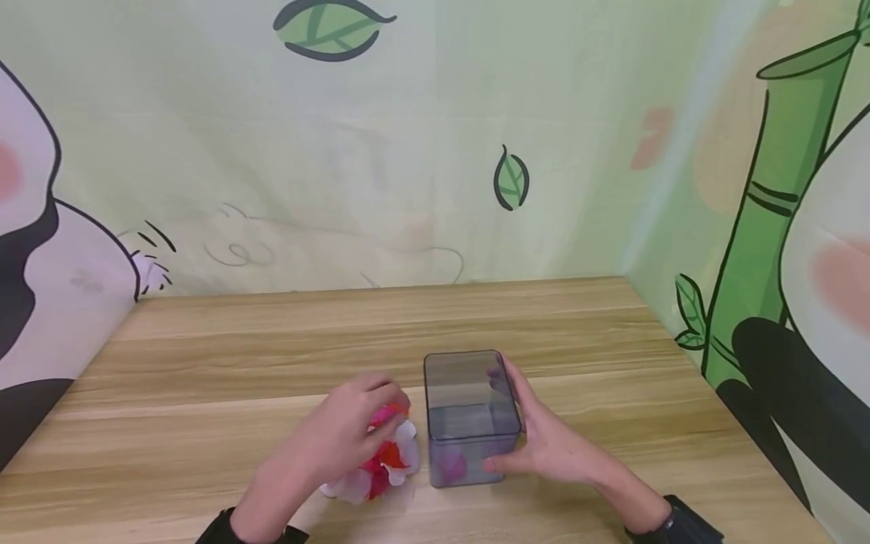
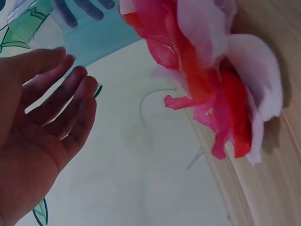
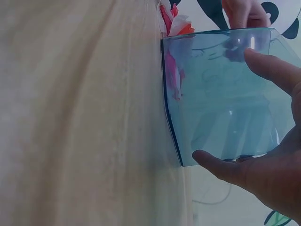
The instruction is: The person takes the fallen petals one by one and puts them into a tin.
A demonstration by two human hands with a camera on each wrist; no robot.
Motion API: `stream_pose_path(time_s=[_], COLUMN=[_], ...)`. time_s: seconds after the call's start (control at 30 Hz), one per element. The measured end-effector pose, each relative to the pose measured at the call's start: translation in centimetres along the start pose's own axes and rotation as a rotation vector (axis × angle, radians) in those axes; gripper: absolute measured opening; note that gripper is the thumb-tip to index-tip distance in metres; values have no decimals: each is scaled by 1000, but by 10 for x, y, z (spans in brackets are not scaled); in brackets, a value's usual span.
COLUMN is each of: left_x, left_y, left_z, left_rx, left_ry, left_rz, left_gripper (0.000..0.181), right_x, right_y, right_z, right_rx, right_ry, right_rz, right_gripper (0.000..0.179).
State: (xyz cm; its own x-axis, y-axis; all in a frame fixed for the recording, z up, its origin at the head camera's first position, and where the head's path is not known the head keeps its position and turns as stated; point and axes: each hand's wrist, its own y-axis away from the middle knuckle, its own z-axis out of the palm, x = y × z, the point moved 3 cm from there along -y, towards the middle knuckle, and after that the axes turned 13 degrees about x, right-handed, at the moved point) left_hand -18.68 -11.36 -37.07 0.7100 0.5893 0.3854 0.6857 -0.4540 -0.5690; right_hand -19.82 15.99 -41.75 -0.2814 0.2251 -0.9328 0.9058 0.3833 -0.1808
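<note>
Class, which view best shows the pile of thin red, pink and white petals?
Left wrist: the petal pile looks largest, though cropped. Head: partly behind the left hand. Right wrist: only a small part beyond the translucent plastic box.

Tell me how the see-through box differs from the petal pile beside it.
The box is see-through with a single dull tint; the petal pile mixes red, pink, orange and white. The box has straight walls and rounded corners, while the petal pile is a ragged heap. The right hand holds the box; the petal pile lies on the table. Both are close to a hand.
</note>
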Motion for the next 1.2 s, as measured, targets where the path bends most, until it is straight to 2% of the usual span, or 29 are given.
stream_pose_path(time_s=[0.07, 0.17, 0.37, 0.77, 0.93, 1.03, 1.2], left_x=[-1, -1, 1, 1, 2, 2, 1], left_y=[4, 8, 10, 14, 16, 16, 17], left_z=[3, 6, 13, 19, 25, 27, 28], left_rx=[-92, -187, -278, -304, -330, -321, -303], left_ry=[2, 1, -35, -51, -95, -104, -120], left_rz=[-26, -33, -9, -1, 12, 12, 23], left_gripper=[14, 14, 9, 10, 11, 14, 17], right_x=[0, -1, 0, -2, -2, -3, -5], right_y=[2, 4, 10, 18, 21, 23, 22], right_z=[-1, -2, -2, 1, 3, 4, 6], right_rx=[0, -6, 19, 2, 15, 21, 14], right_ry=[7, 15, 50, -16, 38, 61, 25], right_rz=[-2, -5, 1, -14, -28, -24, -33], right_gripper=[134, 132, 133, 129, 129, 129, 129])
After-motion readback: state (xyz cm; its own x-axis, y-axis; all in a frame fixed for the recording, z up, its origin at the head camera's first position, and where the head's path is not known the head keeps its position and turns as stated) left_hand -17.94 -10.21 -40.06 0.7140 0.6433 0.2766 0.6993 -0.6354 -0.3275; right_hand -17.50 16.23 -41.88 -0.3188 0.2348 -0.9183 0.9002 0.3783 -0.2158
